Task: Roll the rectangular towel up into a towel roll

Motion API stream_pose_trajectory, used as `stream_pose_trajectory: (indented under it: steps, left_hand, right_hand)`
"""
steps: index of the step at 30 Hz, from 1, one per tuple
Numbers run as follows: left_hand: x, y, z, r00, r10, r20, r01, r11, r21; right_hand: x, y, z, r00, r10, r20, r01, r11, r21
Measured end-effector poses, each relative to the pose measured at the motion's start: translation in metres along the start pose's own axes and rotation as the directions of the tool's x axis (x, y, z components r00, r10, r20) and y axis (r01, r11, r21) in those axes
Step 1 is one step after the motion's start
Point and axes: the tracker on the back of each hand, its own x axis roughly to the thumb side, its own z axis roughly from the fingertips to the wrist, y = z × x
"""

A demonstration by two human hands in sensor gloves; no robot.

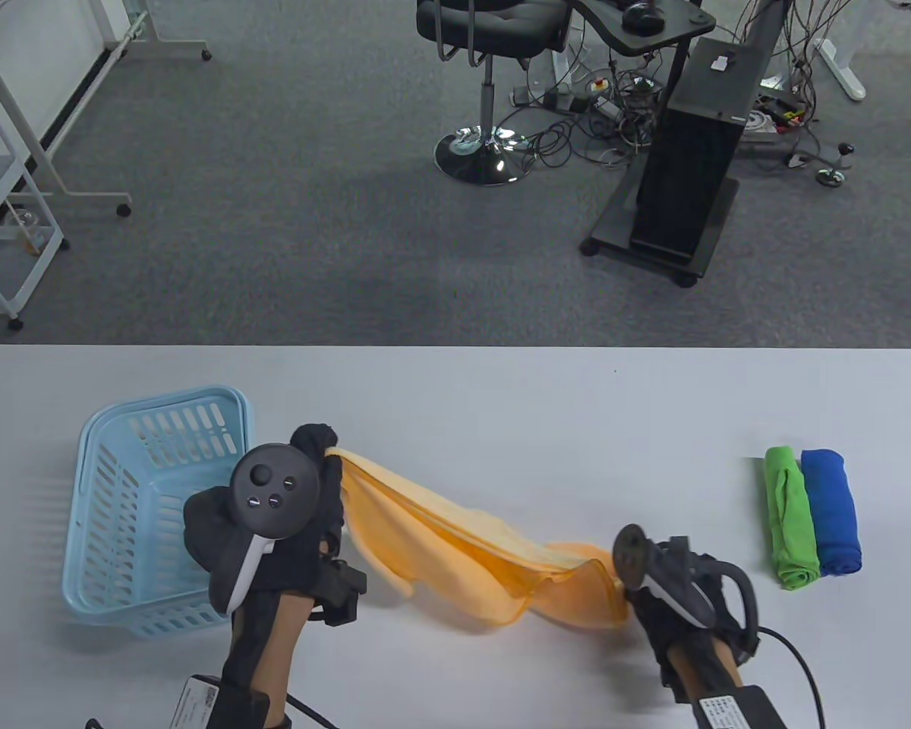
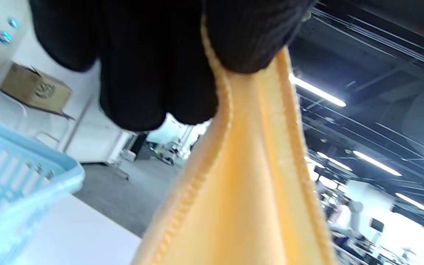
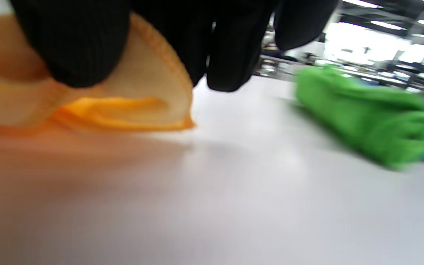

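Observation:
An orange towel [image 1: 471,547] hangs stretched between my two hands above the white table [image 1: 501,395], sagging in the middle. My left hand [image 1: 323,456] pinches one end near the basket; in the left wrist view the towel [image 2: 241,191] hangs down from my gloved fingers [image 2: 153,73]. My right hand [image 1: 638,588] grips the other end low near the table; in the right wrist view my fingers [image 3: 79,48] pinch the towel's hemmed corner [image 3: 142,99] just above the tabletop.
A light blue plastic basket [image 1: 144,516] stands at the left, beside my left hand, and shows in the left wrist view [image 2: 20,184]. A rolled green towel [image 1: 789,516] and a rolled blue towel [image 1: 831,509] lie side by side at the right; the green roll also shows in the right wrist view [image 3: 366,110].

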Motion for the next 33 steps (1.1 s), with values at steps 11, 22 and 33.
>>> stream_pose_trajectory:
  steps: [11, 22, 33]
  left_hand:
    - [0.005, 0.022, -0.012, 0.977, -0.208, -0.052, 0.211, 0.976, 0.055]
    - [0.029, -0.012, 0.002, 0.945, -0.324, 0.049, 0.325, 0.946, -0.007]
    - [0.042, -0.041, 0.008, 0.945, -0.303, 0.125, 0.314, 0.947, -0.075]
  right_hand:
    - [-0.081, -0.067, 0.003, 0.935, -0.325, -0.144, 0.314, 0.945, -0.094]
    - [-0.042, -0.054, 0.014, 0.952, -0.305, 0.041, 0.3, 0.949, 0.094]
    - [-0.005, 0.037, 0.05, 0.965, -0.128, 0.231, 0.05, 0.948, 0.314]
